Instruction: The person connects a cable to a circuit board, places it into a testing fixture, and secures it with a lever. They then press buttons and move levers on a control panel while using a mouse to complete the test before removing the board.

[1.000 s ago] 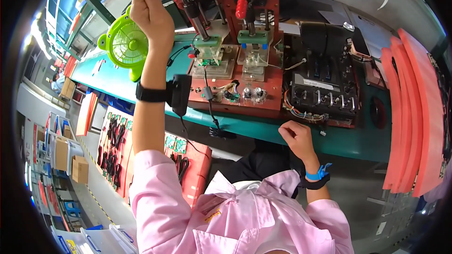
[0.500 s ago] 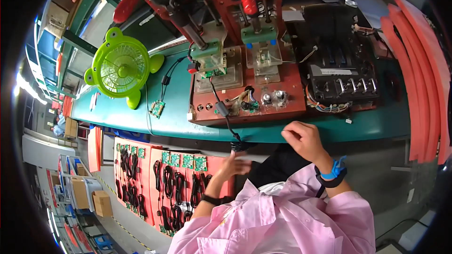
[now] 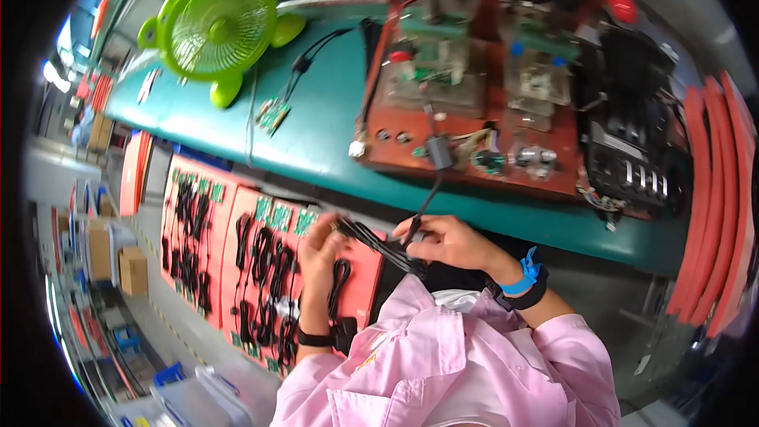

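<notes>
1. The cable (image 3: 379, 243), black and gathered into a looped bundle, is held up in front of the person's chest, between the two hands and near the table's front edge.
2. The right hand (image 3: 452, 243) closes its fingers on the right part of the bundle; a blue band (image 3: 523, 273) circles that wrist.
3. The left hand (image 3: 321, 243) is at the bundle's left end, fingers bent; blur hides whether it grips, so I cannot tell.
4. From the right hand, one strand runs up to a dark grey block (image 3: 439, 153) at the front of the red fixture (image 3: 506, 175).
5. Below and left, pink foam (image 3: 360, 275) carries green boards (image 3: 281, 216) and coiled black cables (image 3: 278, 262).
6. On the green table (image 3: 316, 130), left of the fixture, lie a wired small board (image 3: 272, 116) and, farther back, a lime fan (image 3: 217, 28).
7. Right of the fixture is a black device (image 3: 621, 150); beyond it, red sheets (image 3: 704, 205) stand in a row.
</notes>
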Available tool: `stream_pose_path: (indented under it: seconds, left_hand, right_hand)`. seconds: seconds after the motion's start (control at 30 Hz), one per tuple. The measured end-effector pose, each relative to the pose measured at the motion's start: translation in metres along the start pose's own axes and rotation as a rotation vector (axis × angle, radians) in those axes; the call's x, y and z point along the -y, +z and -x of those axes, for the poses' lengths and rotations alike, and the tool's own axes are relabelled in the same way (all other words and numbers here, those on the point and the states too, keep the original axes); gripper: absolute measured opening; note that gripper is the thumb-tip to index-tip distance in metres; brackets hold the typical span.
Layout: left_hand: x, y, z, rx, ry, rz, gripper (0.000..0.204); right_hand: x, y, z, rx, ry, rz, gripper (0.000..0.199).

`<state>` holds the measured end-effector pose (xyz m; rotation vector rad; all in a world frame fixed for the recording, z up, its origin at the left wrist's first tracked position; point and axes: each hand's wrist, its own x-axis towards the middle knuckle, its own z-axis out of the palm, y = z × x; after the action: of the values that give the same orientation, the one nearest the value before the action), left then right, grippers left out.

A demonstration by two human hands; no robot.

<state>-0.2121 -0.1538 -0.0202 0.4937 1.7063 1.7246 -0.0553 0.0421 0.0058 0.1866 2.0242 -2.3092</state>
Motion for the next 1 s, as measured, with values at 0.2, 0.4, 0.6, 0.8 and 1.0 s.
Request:
stream_pose_path:
  seconds: [0.2, 0.4, 0.6, 0.8, 1.0]
  left_hand:
    - [-0.056, 0.009, -0.024, -0.030, 0.301, 0.226, 0.032]
    - [-0.060, 0.009, -0.028, 0.017, 0.265, -0.220, 0.042]
    - [-0.070, 0.024, -0.032, 0.032, 0.763, -0.930, 0.050]
    - [-0.063, 0.062, -0.026, -0.137, 0.735, -0.901, 0.035]
    - [-0.063, 0.072, -0.038, -0.294, 0.847, -0.879, 0.025]
  right_hand:
    - [-0.025, 0.029, -0.023, -0.100, -0.222, -0.164, 0.056]
    - [-0.023, 0.036, -0.028, -0.041, -0.045, -0.357, 0.051]
    - [-0.026, 0.039, -0.034, -0.042, -0.096, -0.473, 0.047]
    - [-0.025, 0.038, -0.033, -0.029, -0.061, -0.454, 0.041]
    - [-0.034, 0.032, -0.032, 0.003, 0.016, -0.233, 0.032]
